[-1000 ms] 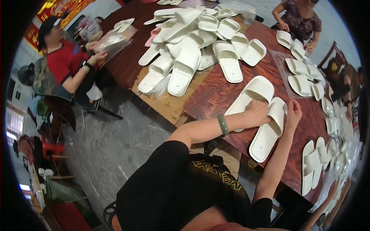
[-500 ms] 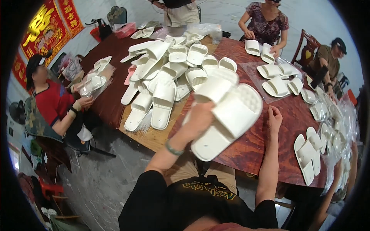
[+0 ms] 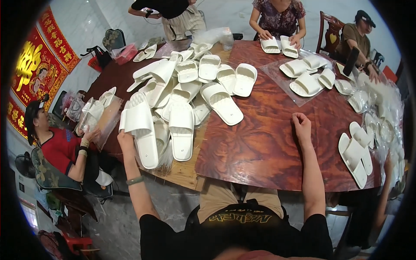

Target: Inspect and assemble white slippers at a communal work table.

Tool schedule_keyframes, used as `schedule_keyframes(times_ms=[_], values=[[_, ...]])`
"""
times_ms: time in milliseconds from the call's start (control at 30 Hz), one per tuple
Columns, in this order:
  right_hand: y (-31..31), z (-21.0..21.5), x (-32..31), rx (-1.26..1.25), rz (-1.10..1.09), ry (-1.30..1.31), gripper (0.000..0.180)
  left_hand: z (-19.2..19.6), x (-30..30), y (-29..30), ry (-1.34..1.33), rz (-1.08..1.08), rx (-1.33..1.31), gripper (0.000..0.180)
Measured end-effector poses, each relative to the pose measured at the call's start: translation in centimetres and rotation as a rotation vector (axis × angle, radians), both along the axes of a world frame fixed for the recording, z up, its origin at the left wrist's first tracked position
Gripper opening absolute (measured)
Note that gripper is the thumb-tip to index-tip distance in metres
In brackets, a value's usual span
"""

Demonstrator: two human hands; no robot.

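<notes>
At the left front of a heaped pile of white slide slippers [image 3: 180,130], my left hand [image 3: 126,143] grips the outer edge of a white slipper [image 3: 147,149], its fingers partly hidden by it. Whether a second slipper lies beneath that one, I cannot tell. My right hand [image 3: 302,127] hovers over or rests on the red-brown tabletop [image 3: 260,147], its fingers curled together and nothing visible in them. Nearest to it, toward the back right, white slippers [image 3: 307,83] lie on a clear plastic bag.
A pair of slippers [image 3: 356,151] lies at the right, beside slippers in clear plastic [image 3: 383,121]. Co-workers surround the table: one in red [image 3: 60,145] at left, one handling slippers [image 3: 279,17] at the back, another at far right. Red chair [image 3: 327,37] stands behind.
My left hand, holding white footwear over the table's middle earlier, has swung left to the pile's front. My right hand stays curled near the same place. The view has shifted somewhat.
</notes>
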State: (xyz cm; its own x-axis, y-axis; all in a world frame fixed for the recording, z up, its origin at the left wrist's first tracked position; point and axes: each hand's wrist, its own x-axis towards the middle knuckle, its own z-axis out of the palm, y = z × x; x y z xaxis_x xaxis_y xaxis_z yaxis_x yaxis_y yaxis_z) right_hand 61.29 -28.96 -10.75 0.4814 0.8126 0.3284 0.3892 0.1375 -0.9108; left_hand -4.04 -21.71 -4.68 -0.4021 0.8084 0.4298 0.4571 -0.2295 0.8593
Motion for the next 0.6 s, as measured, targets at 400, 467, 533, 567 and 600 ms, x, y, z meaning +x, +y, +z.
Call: schedule_keyframes(times_ms=[400,467,533,567,600], values=[[-0.2,-0.1,-0.6,-0.053,-0.036,-0.212,0.017,-8.3,-2.5,4.8,0.068,0.129,-0.389,0.029],[-0.2,-0.4,-0.2,-0.05,-0.04,-0.22,0.017,-8.2,-2.2,4.9,0.099,0.094,-0.347,0.029],[0.2,-0.1,-0.9,-0.005,-0.026,-0.242,0.017,-8.7,-4.7,4.2,0.104,0.118,-0.272,0.028],[0.2,-0.1,-1.2,0.024,-0.032,-0.276,0.017,-9.1,-5.3,4.0,0.093,0.123,-0.294,0.028],[-0.2,0.7,-1.7,0.018,-0.04,-0.273,0.017,-9.0,-5.1,3.8,0.082,0.119,-0.318,0.029]])
